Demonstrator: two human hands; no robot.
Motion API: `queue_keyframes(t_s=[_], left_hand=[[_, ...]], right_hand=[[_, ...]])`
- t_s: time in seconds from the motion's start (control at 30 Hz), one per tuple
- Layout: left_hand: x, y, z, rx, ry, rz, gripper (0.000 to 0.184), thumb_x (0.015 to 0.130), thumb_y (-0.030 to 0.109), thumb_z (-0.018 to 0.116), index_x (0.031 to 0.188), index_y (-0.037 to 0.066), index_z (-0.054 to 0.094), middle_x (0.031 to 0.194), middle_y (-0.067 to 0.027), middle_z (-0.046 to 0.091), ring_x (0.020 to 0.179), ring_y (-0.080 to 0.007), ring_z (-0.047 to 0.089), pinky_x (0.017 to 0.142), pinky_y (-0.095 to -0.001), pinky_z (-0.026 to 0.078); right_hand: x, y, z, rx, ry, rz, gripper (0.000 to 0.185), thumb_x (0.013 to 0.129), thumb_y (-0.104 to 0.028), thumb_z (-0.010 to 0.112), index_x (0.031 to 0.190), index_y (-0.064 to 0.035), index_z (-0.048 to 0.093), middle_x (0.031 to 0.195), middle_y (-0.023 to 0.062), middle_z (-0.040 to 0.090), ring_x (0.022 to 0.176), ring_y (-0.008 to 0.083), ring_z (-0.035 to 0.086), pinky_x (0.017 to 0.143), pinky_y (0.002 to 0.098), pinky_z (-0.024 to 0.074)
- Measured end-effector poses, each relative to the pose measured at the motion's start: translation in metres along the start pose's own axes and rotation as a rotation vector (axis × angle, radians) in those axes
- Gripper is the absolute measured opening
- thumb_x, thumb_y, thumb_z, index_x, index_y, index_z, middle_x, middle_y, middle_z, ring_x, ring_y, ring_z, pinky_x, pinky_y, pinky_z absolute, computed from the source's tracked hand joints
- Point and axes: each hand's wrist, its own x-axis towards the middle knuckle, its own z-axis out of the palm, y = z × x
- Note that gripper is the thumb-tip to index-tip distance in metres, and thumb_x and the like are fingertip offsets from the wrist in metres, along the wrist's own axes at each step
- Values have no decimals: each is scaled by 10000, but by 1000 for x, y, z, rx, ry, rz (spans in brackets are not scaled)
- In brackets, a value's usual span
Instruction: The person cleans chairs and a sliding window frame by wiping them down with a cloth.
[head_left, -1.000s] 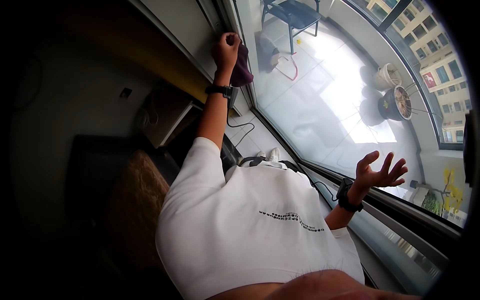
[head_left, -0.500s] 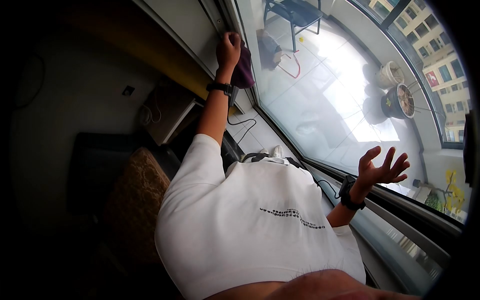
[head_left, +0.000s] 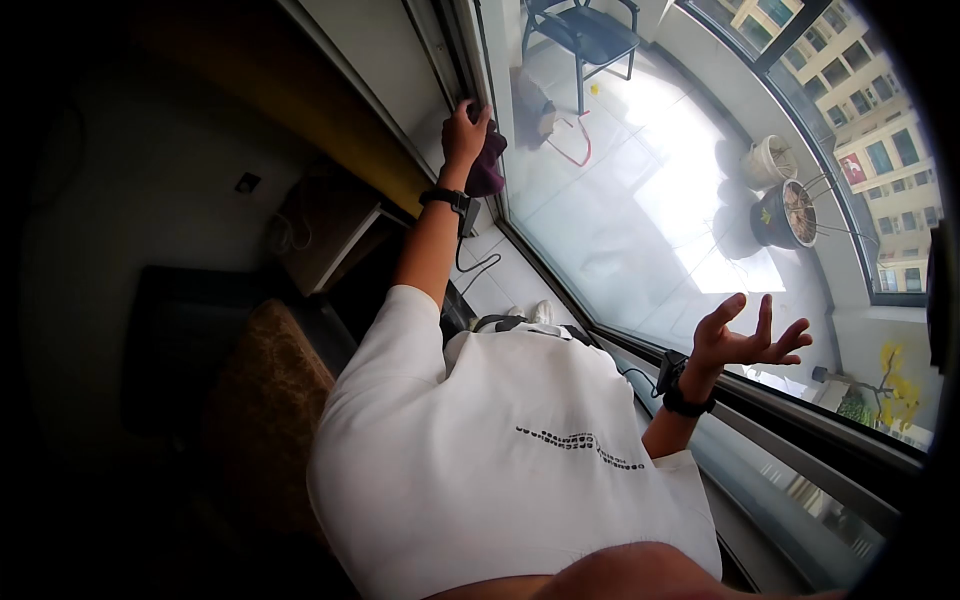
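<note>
My left hand (head_left: 465, 135) is at the door-frame edge on the left, closed on a dark purple cloth (head_left: 489, 168). The cloth hangs beside my fingers and partly hides behind them. My thumb and a finger point up along the frame (head_left: 462, 62). My right hand (head_left: 745, 345) is raised in front of the glass panel (head_left: 610, 250), holding nothing, with its fingers spread and curled upward. Whether it touches the glass, I cannot tell. Both wrists wear black straps with small devices.
Beyond the glass are a dark chair (head_left: 590, 35), a white pot (head_left: 770, 162), a dark planter (head_left: 785, 215) and a plant with yellow flowers (head_left: 898, 385). A brown patterned cushion (head_left: 270, 380) and a wooden cabinet (head_left: 335, 245) stand at left. A black cable (head_left: 480, 265) hangs near my left wrist.
My left hand and the cloth have moved a little down the frame, and its fingers have loosened from a tighter fist. My right hand has shifted slightly left, still spread. The view has tilted slightly.
</note>
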Motion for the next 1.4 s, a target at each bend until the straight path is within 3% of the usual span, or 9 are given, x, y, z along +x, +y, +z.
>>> queue_keyframes(t_s=[0.1, 0.23, 0.3, 0.5, 0.63, 0.77, 0.9, 1.1, 1.4], left_hand=[[-3, -22, 23, -88, -68, -70, 473, 856, 484, 669, 1029, 43, 667, 908, -162, 716, 869, -323, 693, 779, -415, 541], [-18, -6, 23, -237, -10, -33, 385, 882, 424, 671, 918, 41, 653, 806, -118, 705, 796, -282, 697, 718, -388, 541], [-37, -3, 21, -211, -5, -12, 355, 882, 387, 675, 896, 35, 640, 774, -115, 698, 760, -294, 693, 684, -390, 540], [-98, 89, 9, 2, -429, 80, 207, 863, 220, 625, 935, 36, 563, 744, -178, 674, 746, -396, 665, 666, -482, 527], [-99, 74, 3, -92, -277, 402, 274, 928, 310, 585, 1015, 50, 577, 702, -160, 679, 723, -350, 687, 642, -439, 533], [-48, 78, -18, -280, -53, -99, 369, 953, 435, 559, 1024, 73, 559, 608, -141, 641, 610, -344, 665, 559, -425, 492], [7, 56, -39, -284, 117, -146, 356, 929, 317, 603, 1127, 30, 532, 730, -126, 644, 648, -242, 633, 633, -374, 492], [31, 31, -21, -199, 176, 55, 597, 877, 281, 556, 1357, -30, 385, 952, -296, 658, 900, -462, 638, 795, -496, 522], [26, 39, -26, -440, 98, 200, 588, 915, 206, 550, 1407, -49, 352, 696, -191, 667, 633, -336, 669, 578, -388, 512]], right_hand=[[5, -46, 13, 78, -58, 16, 303, 847, -247, 635, 1128, -149, 582, 1489, 211, 351, 1462, 360, 195, 1166, 558, -77], [4, -109, 41, 683, -355, -103, 210, 786, -53, 659, 987, -110, 635, 1304, 150, 543, 1267, 347, 507, 1055, 495, 376], [6, -127, 60, 822, -442, -110, 209, 699, 4, 679, 879, -99, 652, 1150, 81, 638, 1127, 272, 605, 927, 393, 458], [22, -163, 107, 1006, -480, -23, 202, 706, -34, 682, 894, -96, 643, 1151, 89, 621, 1085, 291, 572, 925, 401, 421], [26, -174, 151, 956, -486, -166, 173, 765, -115, 673, 937, -104, 657, 1318, 92, 562, 1282, 275, 492, 1043, 436, 365], [5, -153, 161, 761, -438, -444, 227, 782, -125, 678, 1006, -86, 669, 1395, 89, 529, 1341, 242, 465, 1118, 432, 319], [9, -151, 163, 929, -519, -422, 223, 775, -73, 645, 992, -27, 631, 1186, 157, 634, 1180, 299, 591, 1058, 434, 425], [7, -157, 160, 653, -497, -548, 148, 777, -76, 627, 921, -41, 622, 1013, 114, 687, 1039, 243, 657, 1012, 389, 472], [7, -159, 163, 561, -499, -553, 133, 771, -61, 615, 902, -51, 636, 944, 100, 703, 954, 219, 692, 986, 359, 495]])
